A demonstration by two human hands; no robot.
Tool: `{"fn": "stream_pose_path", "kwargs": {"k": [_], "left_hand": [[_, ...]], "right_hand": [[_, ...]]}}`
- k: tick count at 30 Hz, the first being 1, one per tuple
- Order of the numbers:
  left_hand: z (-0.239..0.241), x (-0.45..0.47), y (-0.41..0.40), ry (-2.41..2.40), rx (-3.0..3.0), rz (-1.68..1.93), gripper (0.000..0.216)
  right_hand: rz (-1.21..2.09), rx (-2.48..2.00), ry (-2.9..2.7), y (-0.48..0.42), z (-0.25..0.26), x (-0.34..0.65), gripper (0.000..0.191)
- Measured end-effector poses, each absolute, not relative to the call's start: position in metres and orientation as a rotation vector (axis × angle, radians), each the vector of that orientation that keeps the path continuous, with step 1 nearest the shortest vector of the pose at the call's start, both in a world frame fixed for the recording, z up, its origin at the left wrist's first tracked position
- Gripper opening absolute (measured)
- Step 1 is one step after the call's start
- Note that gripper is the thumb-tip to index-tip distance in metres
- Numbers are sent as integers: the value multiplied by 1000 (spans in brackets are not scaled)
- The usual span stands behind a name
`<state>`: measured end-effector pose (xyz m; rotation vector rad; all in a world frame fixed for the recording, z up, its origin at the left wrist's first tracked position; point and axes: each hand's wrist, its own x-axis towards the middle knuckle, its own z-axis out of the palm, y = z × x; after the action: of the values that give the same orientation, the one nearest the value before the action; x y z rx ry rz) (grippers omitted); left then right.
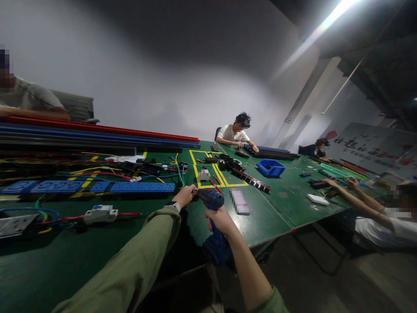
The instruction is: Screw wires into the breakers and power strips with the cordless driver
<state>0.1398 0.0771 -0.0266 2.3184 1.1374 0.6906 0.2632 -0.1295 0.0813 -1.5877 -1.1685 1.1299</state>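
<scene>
So the right hand (222, 220) is wrapped round the grip of a blue drill (211, 199), left hand (185, 197) curled by its tip (can't tell if holding anything).

Your right hand (223, 221) grips a blue drill (211, 198); your left hand (185, 197) is at its front end. From the drill, a blue socket strip (141, 187) lies at nine o'clock, a bin (271, 168) at two, a phone-like slab (239, 201) at three.

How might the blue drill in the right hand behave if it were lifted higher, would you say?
The blue drill likely feels bottom-heavy, given its bulky base. It should stay stiff, as it looks hard-cased.
</scene>
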Motion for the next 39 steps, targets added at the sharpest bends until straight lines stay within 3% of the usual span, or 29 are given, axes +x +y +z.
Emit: {"fn": "stream_pose_path", "kwargs": {"k": [39], "left_hand": [[-42, 141, 88, 1130, 2372, 713, 15]], "right_hand": [[1141, -1553, -1187, -128, 77, 267, 14]]}}
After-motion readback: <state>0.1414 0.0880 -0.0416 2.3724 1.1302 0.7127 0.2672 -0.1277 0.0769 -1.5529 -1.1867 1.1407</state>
